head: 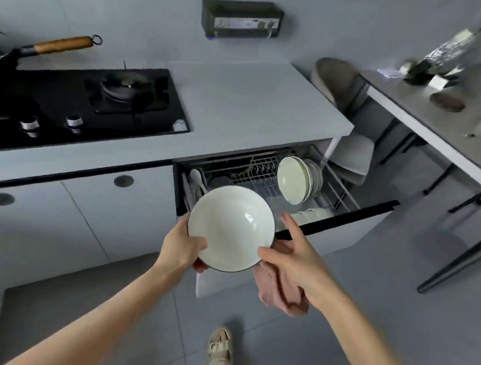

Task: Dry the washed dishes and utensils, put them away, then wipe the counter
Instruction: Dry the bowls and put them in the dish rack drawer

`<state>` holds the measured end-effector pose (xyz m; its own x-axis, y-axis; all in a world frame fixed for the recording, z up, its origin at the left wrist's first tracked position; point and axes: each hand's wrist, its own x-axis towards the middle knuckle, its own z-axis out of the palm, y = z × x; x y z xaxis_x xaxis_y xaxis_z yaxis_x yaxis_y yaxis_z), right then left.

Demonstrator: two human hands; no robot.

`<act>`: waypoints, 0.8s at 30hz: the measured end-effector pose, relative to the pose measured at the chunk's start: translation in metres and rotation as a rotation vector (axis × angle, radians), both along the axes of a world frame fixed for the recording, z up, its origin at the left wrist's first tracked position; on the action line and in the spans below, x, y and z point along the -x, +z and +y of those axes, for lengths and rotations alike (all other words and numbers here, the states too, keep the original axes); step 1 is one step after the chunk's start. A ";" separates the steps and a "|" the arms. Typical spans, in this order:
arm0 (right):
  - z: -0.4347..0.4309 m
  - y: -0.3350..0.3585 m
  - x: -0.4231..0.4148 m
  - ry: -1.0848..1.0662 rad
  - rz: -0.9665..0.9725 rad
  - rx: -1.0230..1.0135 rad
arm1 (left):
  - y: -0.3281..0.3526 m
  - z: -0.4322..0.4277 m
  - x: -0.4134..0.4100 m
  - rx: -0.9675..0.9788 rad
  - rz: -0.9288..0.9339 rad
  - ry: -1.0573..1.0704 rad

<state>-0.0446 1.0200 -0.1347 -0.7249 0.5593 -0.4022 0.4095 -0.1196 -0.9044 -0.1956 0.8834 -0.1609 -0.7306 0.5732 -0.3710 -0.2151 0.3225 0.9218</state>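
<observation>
A: Where's the white round ceramic bowl with the dark rim (231, 228)?

B: Over the near edge of the pulled-out wire-rack drawer (345, 196). Left hand (182, 247) fingers clamped on its left rim.

A: Right hand (295, 263)?

B: Thumb on the bowl's right rim, index finger extended, pink cloth (276, 293) bunched under the palm.

A: Drawer contents?

B: Pale green plates (295, 179) on edge at the far right, white cups (312, 214) in the near right corner, utensils along the left edge, blurred.

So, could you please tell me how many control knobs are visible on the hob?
2: one knob near the hob's front edge, the other knob just right of it. Others further left may be out of view.
</observation>
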 end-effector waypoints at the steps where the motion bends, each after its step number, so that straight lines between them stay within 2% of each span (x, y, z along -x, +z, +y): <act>1: 0.020 -0.004 0.004 -0.037 0.000 -0.004 | -0.007 0.022 0.005 0.005 -0.019 -0.033; 5: 0.102 -0.019 0.026 -0.206 -0.063 -0.055 | -0.029 0.114 0.024 0.038 -0.090 -0.133; 9: 0.180 -0.035 0.052 -0.234 -0.163 -0.072 | -0.050 0.190 0.050 0.129 -0.187 -0.189; 13: 0.241 -0.065 0.093 -0.192 -0.238 -0.084 | -0.081 0.249 0.085 0.162 -0.304 -0.058; 19: 0.312 -0.114 0.172 0.081 -0.306 -0.418 | -0.136 0.301 0.147 0.270 -0.479 0.275; 24: 0.364 -0.162 0.230 0.416 -0.304 -0.559 | -0.189 0.328 0.202 0.376 -0.514 0.459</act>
